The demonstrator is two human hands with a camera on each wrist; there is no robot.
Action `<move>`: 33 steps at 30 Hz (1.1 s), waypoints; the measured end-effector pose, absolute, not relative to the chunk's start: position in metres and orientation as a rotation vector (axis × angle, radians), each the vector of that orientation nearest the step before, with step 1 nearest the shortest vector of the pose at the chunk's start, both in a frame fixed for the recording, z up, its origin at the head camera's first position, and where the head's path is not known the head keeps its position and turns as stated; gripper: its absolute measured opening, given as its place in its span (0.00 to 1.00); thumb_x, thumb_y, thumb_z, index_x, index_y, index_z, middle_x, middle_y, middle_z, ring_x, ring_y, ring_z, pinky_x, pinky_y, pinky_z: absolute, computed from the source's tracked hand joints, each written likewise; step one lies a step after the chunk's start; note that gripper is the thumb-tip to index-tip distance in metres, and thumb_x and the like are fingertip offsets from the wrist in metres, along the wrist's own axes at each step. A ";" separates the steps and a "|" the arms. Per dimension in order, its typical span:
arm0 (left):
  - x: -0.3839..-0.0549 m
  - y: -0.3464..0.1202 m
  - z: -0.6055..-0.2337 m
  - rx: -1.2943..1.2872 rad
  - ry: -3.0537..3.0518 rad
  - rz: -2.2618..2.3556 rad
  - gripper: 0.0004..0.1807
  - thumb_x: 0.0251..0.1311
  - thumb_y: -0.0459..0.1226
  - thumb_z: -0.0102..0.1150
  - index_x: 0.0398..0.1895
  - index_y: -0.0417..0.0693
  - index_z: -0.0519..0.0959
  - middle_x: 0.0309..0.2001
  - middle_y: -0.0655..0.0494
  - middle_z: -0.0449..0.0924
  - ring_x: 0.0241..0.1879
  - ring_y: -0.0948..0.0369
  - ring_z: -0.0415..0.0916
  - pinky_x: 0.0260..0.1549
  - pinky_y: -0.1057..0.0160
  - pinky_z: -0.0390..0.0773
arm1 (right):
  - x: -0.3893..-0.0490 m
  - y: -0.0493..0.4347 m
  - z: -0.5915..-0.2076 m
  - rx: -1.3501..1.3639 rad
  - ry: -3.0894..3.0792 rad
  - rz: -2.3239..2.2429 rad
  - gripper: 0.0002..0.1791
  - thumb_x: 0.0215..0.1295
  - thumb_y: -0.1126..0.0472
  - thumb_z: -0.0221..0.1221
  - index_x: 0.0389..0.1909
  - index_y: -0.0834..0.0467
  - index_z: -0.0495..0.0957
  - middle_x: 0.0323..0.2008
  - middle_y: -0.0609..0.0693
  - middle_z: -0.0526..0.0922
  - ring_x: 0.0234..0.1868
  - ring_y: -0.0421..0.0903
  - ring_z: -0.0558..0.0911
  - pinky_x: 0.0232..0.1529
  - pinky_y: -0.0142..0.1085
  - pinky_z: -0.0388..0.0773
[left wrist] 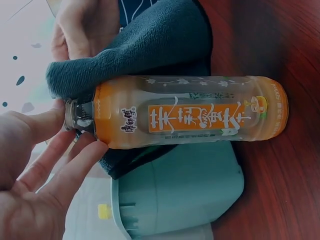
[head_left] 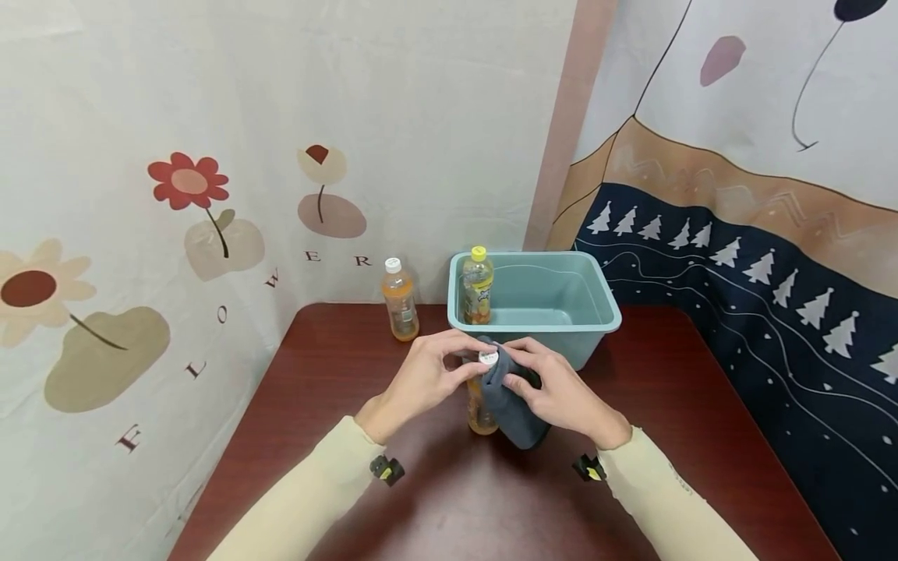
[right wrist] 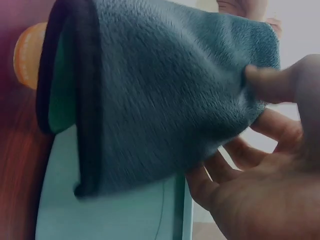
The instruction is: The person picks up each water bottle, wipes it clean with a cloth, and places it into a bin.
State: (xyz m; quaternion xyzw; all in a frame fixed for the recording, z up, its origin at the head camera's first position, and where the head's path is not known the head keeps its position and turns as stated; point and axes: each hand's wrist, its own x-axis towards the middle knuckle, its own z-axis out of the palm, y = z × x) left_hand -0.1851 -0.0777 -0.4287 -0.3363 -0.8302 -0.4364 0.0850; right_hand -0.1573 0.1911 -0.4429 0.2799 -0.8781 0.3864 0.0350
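Fingers of L hand (head_left: 429,372) pinch white cap (head_left: 488,357) of btl (left wrist: 200,112); fingers of R hand (head_left: 560,391) grip cloth (head_left: 517,413) against btl's neck & side. Btl's upright, in front of tub (head_left: 543,336) on tabletop (head_left: 316,397). Yellow-cap btl (head_left: 478,292) in tub's L end; 3rd btl (head_left: 401,302) L of tub.

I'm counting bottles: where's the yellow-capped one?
In the head view, the yellow-capped bottle stands inside the teal bin, at its left end, beyond the left hand.
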 end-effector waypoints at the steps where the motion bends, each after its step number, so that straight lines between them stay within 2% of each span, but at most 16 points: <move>1: -0.185 -0.078 -0.428 -1.003 -2.477 -1.298 0.16 0.72 0.39 0.83 0.60 0.60 0.96 0.53 0.62 0.96 0.50 0.59 0.93 0.48 0.59 0.94 | -0.157 0.191 -0.444 0.869 -2.700 1.187 0.29 0.85 0.57 0.70 0.82 0.57 0.81 0.74 0.50 0.84 0.71 0.51 0.86 0.69 0.54 0.90; 5: -0.184 -0.078 -0.427 -0.999 -2.482 -1.282 0.15 0.72 0.39 0.83 0.59 0.61 0.96 0.53 0.62 0.96 0.51 0.58 0.94 0.49 0.64 0.93 | -0.158 0.191 -0.448 0.901 -2.681 1.149 0.35 0.81 0.52 0.76 0.82 0.59 0.80 0.74 0.53 0.84 0.70 0.52 0.87 0.68 0.52 0.92; 10: -0.184 -0.078 -0.426 -1.012 -2.477 -1.301 0.15 0.72 0.39 0.83 0.60 0.60 0.96 0.53 0.62 0.96 0.50 0.64 0.94 0.50 0.63 0.94 | -0.159 0.192 -0.453 0.878 -2.700 1.062 0.39 0.71 0.58 0.82 0.80 0.61 0.82 0.69 0.54 0.89 0.63 0.50 0.90 0.62 0.47 0.93; 13: -0.183 -0.079 -0.426 -1.021 -2.480 -1.316 0.16 0.71 0.37 0.83 0.60 0.58 0.95 0.54 0.60 0.96 0.50 0.64 0.95 0.50 0.64 0.94 | -0.160 0.193 -0.457 0.848 -2.723 1.017 0.36 0.69 0.64 0.83 0.76 0.62 0.85 0.63 0.53 0.93 0.58 0.48 0.92 0.57 0.44 0.94; 18: -0.181 -0.079 -0.427 -1.042 -2.484 -1.329 0.17 0.70 0.34 0.83 0.59 0.56 0.94 0.55 0.58 0.96 0.51 0.61 0.97 0.52 0.64 0.94 | -0.161 0.193 -0.472 0.831 -2.760 0.955 0.26 0.67 0.70 0.82 0.66 0.58 0.93 0.53 0.50 0.96 0.53 0.48 0.95 0.49 0.38 0.93; 25: -0.180 -0.079 -0.425 -1.058 -2.484 -1.350 0.17 0.70 0.32 0.82 0.59 0.53 0.94 0.55 0.55 0.96 0.51 0.59 0.97 0.55 0.64 0.94 | -0.164 0.190 -0.502 0.837 -2.875 0.897 0.17 0.69 0.69 0.81 0.57 0.56 0.97 0.51 0.51 0.96 0.52 0.49 0.96 0.47 0.33 0.92; 29: -0.180 -0.079 -0.423 -1.056 -2.500 -1.346 0.15 0.72 0.33 0.81 0.59 0.53 0.94 0.56 0.55 0.95 0.53 0.59 0.97 0.56 0.64 0.94 | -0.168 0.186 -0.512 0.854 -2.923 0.857 0.08 0.68 0.71 0.81 0.40 0.55 0.96 0.43 0.50 0.94 0.38 0.40 0.89 0.35 0.29 0.82; 33: -0.179 -0.080 -0.422 -1.050 -2.519 -1.343 0.14 0.74 0.34 0.80 0.59 0.53 0.93 0.57 0.56 0.95 0.53 0.60 0.97 0.57 0.63 0.94 | -0.172 0.183 -0.519 0.895 -2.950 0.810 0.16 0.67 0.73 0.80 0.25 0.54 0.87 0.31 0.47 0.86 0.27 0.33 0.74 0.28 0.28 0.70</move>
